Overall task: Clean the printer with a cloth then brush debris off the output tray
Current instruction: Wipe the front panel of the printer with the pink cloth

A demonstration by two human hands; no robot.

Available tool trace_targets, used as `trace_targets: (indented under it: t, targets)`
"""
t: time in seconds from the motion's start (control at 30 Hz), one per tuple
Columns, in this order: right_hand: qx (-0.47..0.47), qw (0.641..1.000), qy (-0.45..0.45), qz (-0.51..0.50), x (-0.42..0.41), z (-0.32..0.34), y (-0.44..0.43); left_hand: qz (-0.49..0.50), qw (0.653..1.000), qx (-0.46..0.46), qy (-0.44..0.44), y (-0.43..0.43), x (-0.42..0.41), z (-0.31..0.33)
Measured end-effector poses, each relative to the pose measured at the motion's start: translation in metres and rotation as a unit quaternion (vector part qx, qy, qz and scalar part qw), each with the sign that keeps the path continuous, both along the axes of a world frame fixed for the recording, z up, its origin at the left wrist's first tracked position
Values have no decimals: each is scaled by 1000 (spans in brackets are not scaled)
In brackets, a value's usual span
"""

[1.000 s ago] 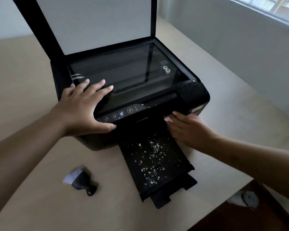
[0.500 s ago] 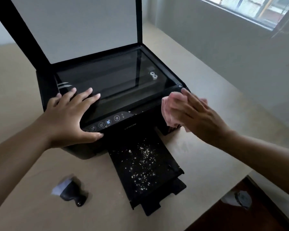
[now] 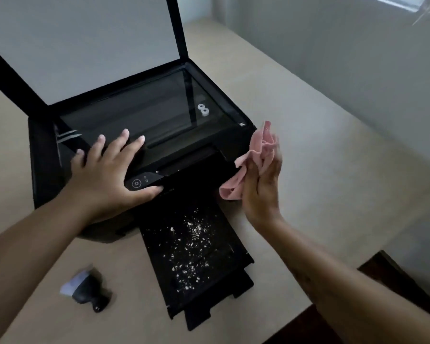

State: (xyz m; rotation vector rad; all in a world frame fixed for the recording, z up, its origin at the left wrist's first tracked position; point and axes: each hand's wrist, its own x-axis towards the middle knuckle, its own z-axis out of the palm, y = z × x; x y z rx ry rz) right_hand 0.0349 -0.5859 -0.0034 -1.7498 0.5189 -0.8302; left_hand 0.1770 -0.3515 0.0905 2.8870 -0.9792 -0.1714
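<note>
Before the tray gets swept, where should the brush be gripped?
Grip the brush by its dark rounded handle, coming from above and the near side. It lies on its side on the table, pale bristles pointing up-left, away from the tray, so the handle end is free.

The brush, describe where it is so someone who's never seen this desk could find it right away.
Start at the black printer on the beige table. Follow its output tray toward the near edge, then look left. The brush lies alone there: stubby, dark-handled, pale-bristled.
</note>
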Motion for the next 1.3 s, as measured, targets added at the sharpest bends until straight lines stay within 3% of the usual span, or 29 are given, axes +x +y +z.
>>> trace_targets:
  t: [0.07,0.13,0.2,0.33,0.47,0.57,0.73,0.8,0.93,1.0,1.1,1.13,1.2,1.27,1.3]
  targets:
    - [227,971,18,-72,4,4,30,9,1000,5,-18,-2,-3,-3]
    - [386,912,14,-139,16,2,40,10,1000,1,-24,0,-4,-3]
    - [398,892,27,-214,27,-2,42,10,1000,2,-24,-4,-5,-2]
    - [399,887,43,-230,32,-8,45,13,1000,4,-14,-8,-7,0]
    - [408,883,-29,-230,27,0,38,10,1000,5,-9,-9,-7,3]
    - [465,854,-72,-220,25,4,32,11,1000,5,-11,-10,-4,4]
    - [441,877,-44,-187,8,9,27,6,1000,12,-16,-14,-5,3]
    - [394,900,-40,-184,2,12,19,3,1000,17,-20,-17,-4,5]
    - [122,980,56,-150,5,18,3,4,1000,16,-22,-16,-5,5]
    - [-2,984,100,-145,12,23,-5,7,1000,11,-22,-14,-6,5]
    - [-204,972,38,-107,17,20,-21,7,1000,5,-20,-12,-6,5]
    - [-241,967,27,-80,17,19,-27,8,1000,5,-22,-10,-6,5]
    - [-201,978,55,-28,16,29,-37,6,1000,6,-22,-8,-7,3]
    - [-185,978,85,-38,21,38,-37,6,1000,-5,-25,-6,-5,3]
    - [-221,970,88,-44,23,41,-34,7,1000,-7,-27,-6,-4,3]
